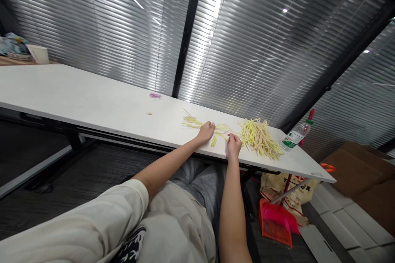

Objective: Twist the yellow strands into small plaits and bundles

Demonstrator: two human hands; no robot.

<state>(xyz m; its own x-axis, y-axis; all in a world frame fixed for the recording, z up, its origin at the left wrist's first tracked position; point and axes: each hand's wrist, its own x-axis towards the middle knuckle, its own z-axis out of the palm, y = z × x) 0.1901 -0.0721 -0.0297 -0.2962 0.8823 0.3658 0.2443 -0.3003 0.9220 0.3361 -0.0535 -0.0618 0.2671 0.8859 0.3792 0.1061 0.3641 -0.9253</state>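
Note:
My left hand (206,131) is closed over thin, bendy yellow strands, whose loose ends (191,123) stick out to its left on the white table. My right hand (234,145) pinches a yellow strand (221,134) that runs between the two hands. Another yellow strand (222,126) curves in a loop just beyond them. A short yellow piece (213,141) lies on the tabletop between my hands, near the front edge. Right of my right hand spreads a loose heap of yellow and pale beige strands (259,137). Their exact material is too small to make out.
The long white table (101,98) runs against blinds. A plastic bottle (294,136) stands at its right end, and a small pink pile (155,95) lies at the back. A paper cup (38,54) is far left. An orange-red dustpan (276,224) and a printed bag (277,187) sit below right.

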